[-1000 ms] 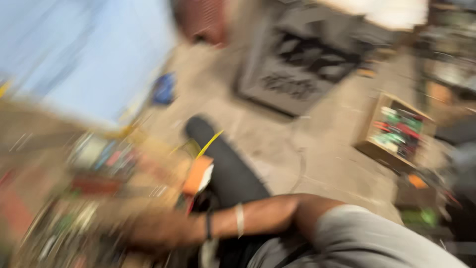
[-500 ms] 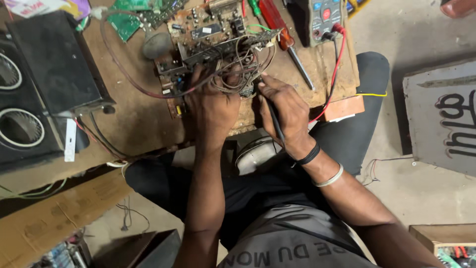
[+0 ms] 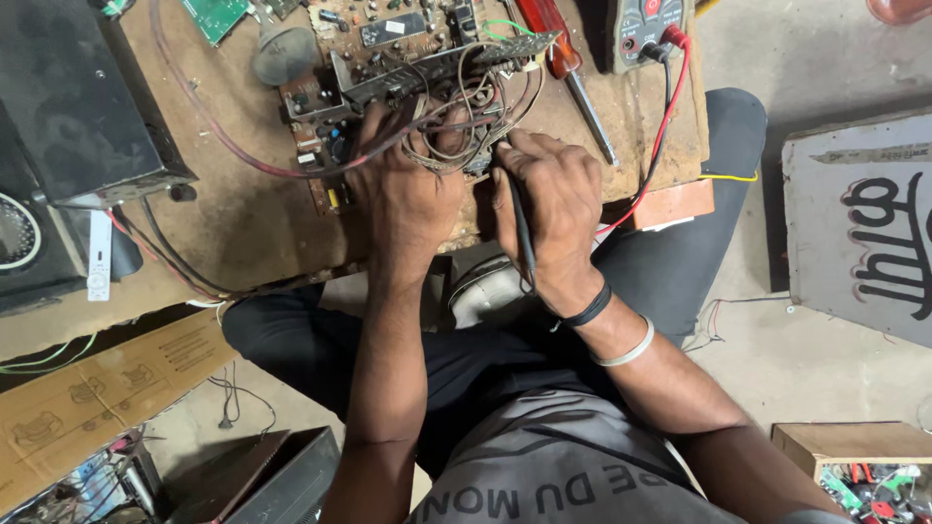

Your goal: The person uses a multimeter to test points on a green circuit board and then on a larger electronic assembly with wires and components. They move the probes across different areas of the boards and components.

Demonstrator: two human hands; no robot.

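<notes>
A brown circuit board with a tangle of wires lies on a worn wooden board across my lap. My left hand rests on the circuit board's near edge, fingers pressed into the wires. My right hand grips a thin dark probe like a pen, its tip at the wire bundle beside the left hand. A red-handled screwdriver lies just beyond my right hand. A multimeter sits at the top with a red lead trailing down.
A black speaker box stands at the left. A cardboard sheet lies at lower left. A grey painted panel lies on the floor at right. A wooden box of parts is at lower right.
The view swung from a blurred look across the floor down onto the workboard. Since half a second ago both hands stay on the circuit board, the view only closer.
</notes>
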